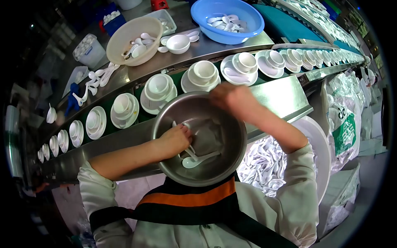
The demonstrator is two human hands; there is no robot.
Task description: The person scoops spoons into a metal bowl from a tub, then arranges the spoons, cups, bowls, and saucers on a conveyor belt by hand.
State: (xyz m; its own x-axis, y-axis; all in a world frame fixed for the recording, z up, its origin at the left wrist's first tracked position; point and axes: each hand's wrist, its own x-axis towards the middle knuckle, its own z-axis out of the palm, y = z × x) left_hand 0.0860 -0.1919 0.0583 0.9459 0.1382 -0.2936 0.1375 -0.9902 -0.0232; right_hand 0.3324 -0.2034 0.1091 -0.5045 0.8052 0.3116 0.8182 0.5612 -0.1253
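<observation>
Left hand point(177, 138): inside the bowl, fingers curled over white spoons point(190, 162); I cannot confirm a grip.
Right hand point(232, 99): blurred above the far rim; I cannot tell if closed.
Metal bowl point(225, 142): 1, round, smooth, under the 2 hands.
Cup sets point(205, 71): glossy, beyond the hands; farthest ones too small to count.

The scene is viewed by one head-worn camera, faced forward and steeply down. The shirt point(161, 233) is caught along the lower edge; the bowl point(227, 144), left hand point(175, 138) and right hand point(231, 99) are seen from close above. The row of dishes point(204, 71) is placed beyond, stretched into the distance at upper right. Everything is bent by a wide lens and ringed in black.
</observation>
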